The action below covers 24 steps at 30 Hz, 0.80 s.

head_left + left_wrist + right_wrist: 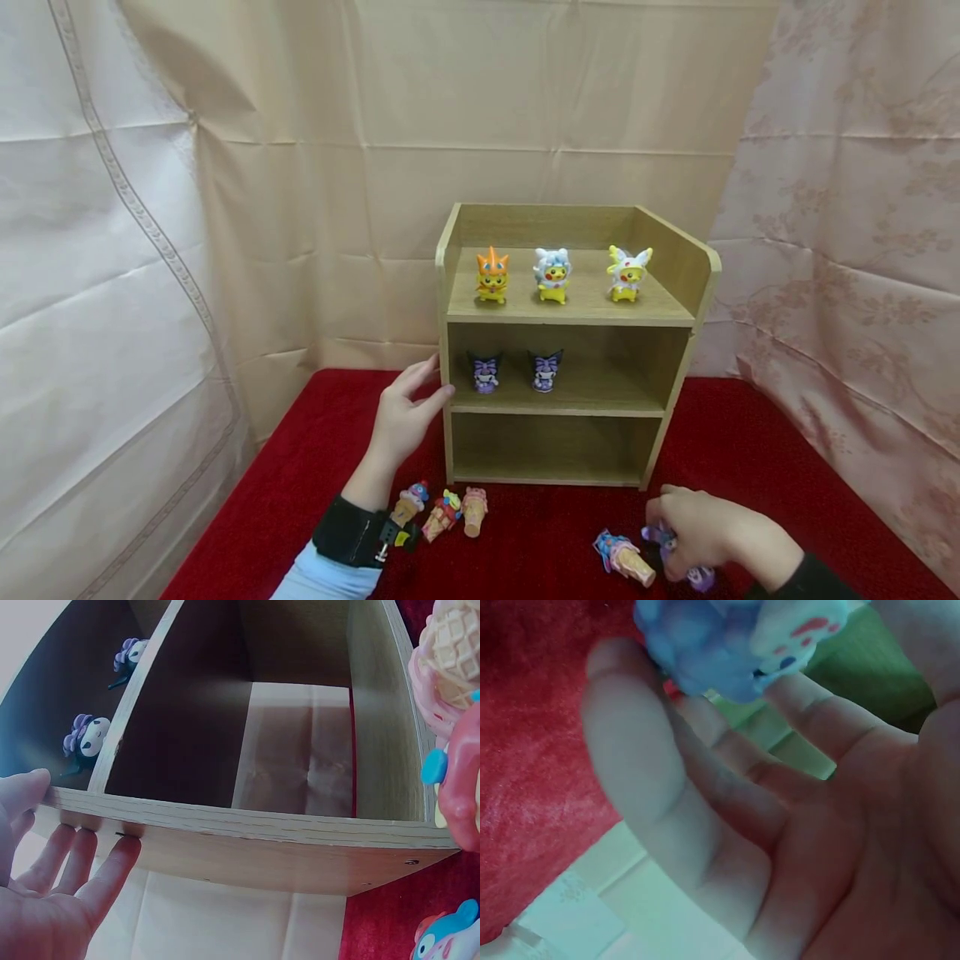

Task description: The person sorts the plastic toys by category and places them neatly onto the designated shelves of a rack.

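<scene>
My left hand [401,417] touches the left side panel of a small wooden shelf [558,310]. In the left wrist view its fingers [112,870] lie extended along the outer face, the thumb at the front edge. Low on the right, my right hand [701,529] pinches a purple figurine [660,537] between thumb and fingers. The right wrist view shows that figurine [712,652] only in part, with curled fingers beside it. Another purple figurine [701,577] lies partly under this hand. Two purple-and-black figurines [486,374] stand on the middle shelf.
Three yellow figurines [553,276] in costumes stand on the top shelf. Three cone-shaped figurines [442,517] lie on the red cloth [540,542] by my left forearm. A blue-and-pink cone figurine [624,558] lies left of my right hand. Curtains [525,100] hang behind.
</scene>
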### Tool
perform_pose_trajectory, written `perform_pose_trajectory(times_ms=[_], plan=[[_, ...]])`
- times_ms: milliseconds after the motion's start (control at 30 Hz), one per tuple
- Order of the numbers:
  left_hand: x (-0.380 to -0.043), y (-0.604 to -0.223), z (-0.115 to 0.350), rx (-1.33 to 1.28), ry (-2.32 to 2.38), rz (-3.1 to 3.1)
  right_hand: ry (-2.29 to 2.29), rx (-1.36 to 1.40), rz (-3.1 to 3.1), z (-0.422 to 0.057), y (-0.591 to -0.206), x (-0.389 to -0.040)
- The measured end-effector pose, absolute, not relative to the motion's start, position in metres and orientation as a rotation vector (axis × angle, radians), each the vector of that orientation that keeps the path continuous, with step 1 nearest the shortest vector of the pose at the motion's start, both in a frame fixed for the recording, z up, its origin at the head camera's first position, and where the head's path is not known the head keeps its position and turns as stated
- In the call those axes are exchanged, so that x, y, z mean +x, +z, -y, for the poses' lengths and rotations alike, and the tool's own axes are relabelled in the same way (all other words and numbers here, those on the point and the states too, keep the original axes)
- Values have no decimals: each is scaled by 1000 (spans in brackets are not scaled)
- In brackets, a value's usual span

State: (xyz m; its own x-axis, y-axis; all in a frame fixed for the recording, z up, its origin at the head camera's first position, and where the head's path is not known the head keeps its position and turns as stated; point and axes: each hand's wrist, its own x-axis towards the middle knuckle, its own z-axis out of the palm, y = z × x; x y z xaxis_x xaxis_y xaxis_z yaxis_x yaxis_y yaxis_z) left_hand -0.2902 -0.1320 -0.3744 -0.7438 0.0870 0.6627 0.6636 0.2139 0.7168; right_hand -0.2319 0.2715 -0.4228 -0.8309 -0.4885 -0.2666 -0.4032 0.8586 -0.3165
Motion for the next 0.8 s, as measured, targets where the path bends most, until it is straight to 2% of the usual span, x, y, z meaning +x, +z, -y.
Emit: perform_pose_trajectory(times_ms=[800], plan=[[-291, -376, 133, -700, -1558, 1997, -473, -1026, -3178, -255, -398, -237]])
